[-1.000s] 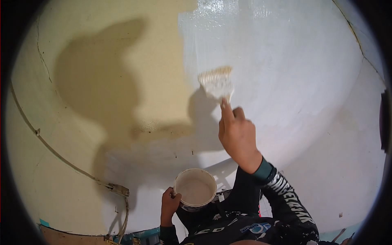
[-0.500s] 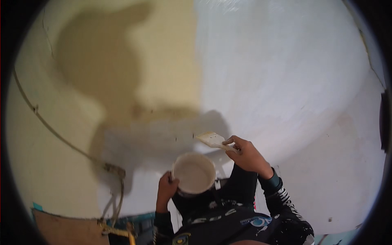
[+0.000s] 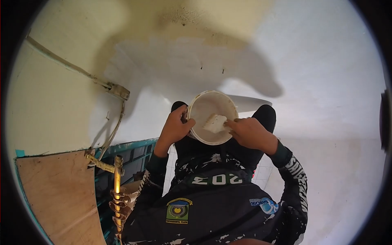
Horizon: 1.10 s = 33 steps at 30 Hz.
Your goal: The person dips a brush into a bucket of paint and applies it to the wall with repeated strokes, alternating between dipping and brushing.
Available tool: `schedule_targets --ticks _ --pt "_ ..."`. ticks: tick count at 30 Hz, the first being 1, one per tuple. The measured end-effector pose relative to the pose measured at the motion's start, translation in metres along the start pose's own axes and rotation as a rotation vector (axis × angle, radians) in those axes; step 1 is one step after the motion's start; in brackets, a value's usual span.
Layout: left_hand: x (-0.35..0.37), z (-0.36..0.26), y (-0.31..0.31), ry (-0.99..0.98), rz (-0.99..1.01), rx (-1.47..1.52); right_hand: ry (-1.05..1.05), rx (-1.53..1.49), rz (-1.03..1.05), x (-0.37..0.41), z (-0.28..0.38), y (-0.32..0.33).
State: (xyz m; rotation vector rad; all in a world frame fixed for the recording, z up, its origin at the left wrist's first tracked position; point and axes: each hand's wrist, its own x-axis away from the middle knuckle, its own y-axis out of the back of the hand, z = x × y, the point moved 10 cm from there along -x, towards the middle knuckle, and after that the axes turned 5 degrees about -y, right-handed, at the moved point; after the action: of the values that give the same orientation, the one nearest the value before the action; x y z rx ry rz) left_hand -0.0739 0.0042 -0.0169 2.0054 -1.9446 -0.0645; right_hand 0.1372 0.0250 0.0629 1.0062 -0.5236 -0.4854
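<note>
A white paint bucket (image 3: 198,136) is tilted toward me above my lap, pale paint coating its inside. My left hand (image 3: 176,124) grips its left rim, thumb over the edge and fingers around the outside. Over the right rim reaches my right hand (image 3: 250,131), closed on the handle of a paintbrush (image 3: 215,123). The brush's wide white head lies inside the bucket, its bristles pointing left. Most of the handle is hidden by my fingers.
Ahead stands a wall (image 3: 318,81), part yellowish, part white, with two small nails. A conduit ends at a junction box (image 3: 119,91) on the left. Below are a yellow metal pole (image 3: 117,183), a teal frame (image 3: 139,153) and a brown board (image 3: 61,196).
The paintbrush has come down from beside the wall into the bucket with my right hand. The view has tilted downward, showing more of my lap and shirt.
</note>
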Motion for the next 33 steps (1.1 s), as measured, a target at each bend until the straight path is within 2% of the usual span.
schedule_targets --ticks 1,5,7,8,13,23,26,28,32,33 --pt "-0.002 -0.005 0.0 -0.067 -0.014 -0.046 0.04 0.105 0.021 -0.011 0.005 -0.008" --pt "-0.001 -0.02 -0.006 -0.124 -0.008 -0.021 0.136 0.175 -0.016 -0.051 0.006 -0.05" --pt "0.001 -0.02 -0.008 -0.113 -0.002 -0.02 0.128 0.185 -0.166 -0.063 0.008 -0.052" --pt "0.002 -0.02 -0.007 -0.107 -0.003 -0.025 0.13 0.178 -0.166 -0.067 0.008 -0.058" --pt "0.005 -0.021 -0.005 -0.052 -0.001 0.05 -0.029 0.183 -0.135 -0.083 -0.008 -0.072" --pt "0.0 -0.014 -0.005 -0.063 0.004 0.017 -0.098 0.09 -0.143 -0.081 -0.017 -0.066" --pt "-0.003 -0.013 -0.003 -0.111 -0.013 -0.019 -0.103 0.104 -0.088 -0.08 -0.023 -0.073" --pt "-0.003 -0.012 -0.002 -0.116 -0.023 -0.034 -0.053 -0.034 -0.207 -0.067 -0.019 -0.048" --pt "-0.001 -0.003 0.001 0.0 -0.05 0.042 -0.066 -0.137 -0.202 -0.037 -0.016 0.009" --pt "-0.004 0.004 0.002 -0.032 -0.061 0.017 -0.242 -0.375 -0.075 -0.028 -0.027 0.016"
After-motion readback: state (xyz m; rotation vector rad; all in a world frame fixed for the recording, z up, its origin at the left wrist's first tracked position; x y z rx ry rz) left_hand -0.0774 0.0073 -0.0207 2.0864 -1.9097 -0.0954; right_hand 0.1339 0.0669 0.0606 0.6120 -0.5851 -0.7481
